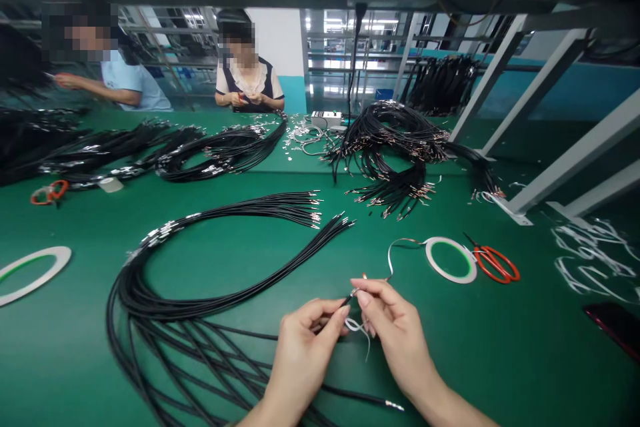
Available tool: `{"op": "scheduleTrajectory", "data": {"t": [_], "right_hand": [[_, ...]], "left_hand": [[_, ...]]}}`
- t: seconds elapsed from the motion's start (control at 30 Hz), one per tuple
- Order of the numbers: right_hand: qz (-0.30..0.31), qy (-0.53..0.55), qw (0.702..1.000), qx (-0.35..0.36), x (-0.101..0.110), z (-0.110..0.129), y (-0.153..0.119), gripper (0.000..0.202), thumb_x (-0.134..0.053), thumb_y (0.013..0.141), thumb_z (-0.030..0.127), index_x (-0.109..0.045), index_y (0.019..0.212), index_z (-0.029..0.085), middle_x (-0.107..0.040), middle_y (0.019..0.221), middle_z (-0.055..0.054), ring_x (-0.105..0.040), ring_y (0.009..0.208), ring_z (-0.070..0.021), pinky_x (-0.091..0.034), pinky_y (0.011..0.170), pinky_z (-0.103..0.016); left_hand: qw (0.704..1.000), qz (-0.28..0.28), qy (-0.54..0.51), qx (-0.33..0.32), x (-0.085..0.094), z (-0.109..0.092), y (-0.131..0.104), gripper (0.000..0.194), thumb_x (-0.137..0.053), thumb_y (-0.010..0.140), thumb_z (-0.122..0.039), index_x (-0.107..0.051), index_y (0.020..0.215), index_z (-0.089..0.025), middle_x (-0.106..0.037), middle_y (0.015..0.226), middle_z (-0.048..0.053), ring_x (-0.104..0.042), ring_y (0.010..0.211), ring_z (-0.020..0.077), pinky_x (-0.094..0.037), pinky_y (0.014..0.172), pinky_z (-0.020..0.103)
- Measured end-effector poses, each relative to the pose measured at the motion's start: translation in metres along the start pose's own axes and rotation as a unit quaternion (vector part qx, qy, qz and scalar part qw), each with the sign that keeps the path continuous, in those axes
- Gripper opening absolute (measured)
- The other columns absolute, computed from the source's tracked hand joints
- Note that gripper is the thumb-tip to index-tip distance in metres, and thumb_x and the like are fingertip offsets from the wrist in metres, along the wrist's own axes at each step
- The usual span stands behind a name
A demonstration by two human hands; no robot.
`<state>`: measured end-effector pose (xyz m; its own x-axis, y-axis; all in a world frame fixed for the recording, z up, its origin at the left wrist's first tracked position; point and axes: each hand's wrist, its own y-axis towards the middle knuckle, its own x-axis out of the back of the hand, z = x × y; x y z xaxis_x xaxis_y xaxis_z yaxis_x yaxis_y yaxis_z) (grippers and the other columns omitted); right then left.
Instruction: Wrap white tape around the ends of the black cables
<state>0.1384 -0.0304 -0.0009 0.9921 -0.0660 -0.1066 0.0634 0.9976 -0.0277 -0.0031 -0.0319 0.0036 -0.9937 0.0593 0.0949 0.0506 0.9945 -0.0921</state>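
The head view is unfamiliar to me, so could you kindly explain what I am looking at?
There is no machine here: a person works with two bare hands, and this one picture comes from a camera worn on their head, looking forward and down. The left hand holds a black cable near its end. The right hand pinches at that end, and a thin white strip hangs between the hands.

On the green table lies a curved bundle of similar cables. To its right are a white ring-shaped roll and orange-handled scissors. More cables are heaped farther back, and two other people sit across the table.
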Motion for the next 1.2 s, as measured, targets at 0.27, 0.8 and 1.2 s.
{"op": "scheduleTrajectory", "data": {"t": [0.27,0.8,1.2], "right_hand": [[0.035,0.036,0.999,0.001,-0.002,-0.006,0.005,0.013,-0.068,0.078,0.031,-0.068,0.081,0.018,-0.06,0.078,-0.002,-0.055,0.068,-0.0146,-0.046,0.064,-0.026],[-0.026,-0.012,1.0,0.002,0.007,0.013,-0.008,0.023,-0.052,0.09,0.038,-0.047,0.106,0.023,-0.069,0.09,-0.004,-0.051,0.051,-0.0102,-0.045,0.056,-0.026],[0.007,0.027,0.999,-0.042,0.001,0.007,-0.01,0.018,-0.064,0.081,0.034,-0.061,0.076,0.017,-0.063,0.09,-0.006,-0.06,0.075,-0.0172,-0.051,0.06,-0.026]], "left_hand": [[0.997,0.021,0.055,-0.051,0.001,0.003,0.001,0.018,-0.061,0.082,-0.03,-0.073,0.081,-0.017,-0.064,0.065,0.002,-0.06,0.063,0.0144,-0.048,0.061,0.024],[0.987,0.021,0.052,-0.15,0.0,-0.002,0.004,0.027,-0.052,0.088,-0.021,-0.065,0.112,-0.024,-0.062,0.092,0.005,-0.062,0.08,0.016,-0.052,0.072,0.027],[0.989,-0.047,0.068,-0.124,-0.006,0.004,0.002,0.016,-0.062,0.081,-0.022,-0.065,0.096,-0.022,-0.068,0.088,0.001,-0.067,0.079,0.0144,-0.056,0.073,0.024]]}}
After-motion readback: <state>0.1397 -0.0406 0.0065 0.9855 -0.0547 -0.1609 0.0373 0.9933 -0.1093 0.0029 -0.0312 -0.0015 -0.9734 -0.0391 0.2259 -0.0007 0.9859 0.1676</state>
